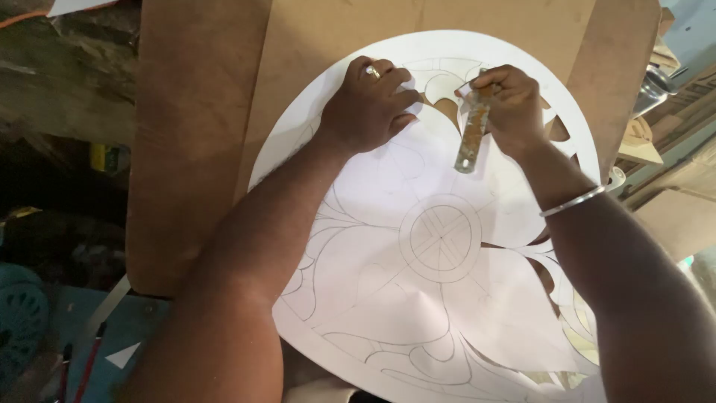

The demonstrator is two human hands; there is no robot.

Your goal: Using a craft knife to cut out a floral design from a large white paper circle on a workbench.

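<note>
A large round white paper stencil (418, 246) with pencilled floral lines and a circle at its middle lies on a brown board (201, 149). My left hand (369, 104), with a ring on one finger, presses flat on the paper near its far edge. My right hand (511, 104), a silver bangle on the wrist, grips a thin metal blade tool (471, 138) held upright with its tip at a cut-out opening in the paper. Several shapes on the right side of the stencil are cut away and show the brown board beneath.
Another brown board (611, 67) leans at the right. Wooden pieces and a metal object (652, 89) lie beyond the right edge. At lower left a teal surface (142, 328) holds red-handled tools (74, 366) and a paper scrap. A dark cluttered area lies to the left.
</note>
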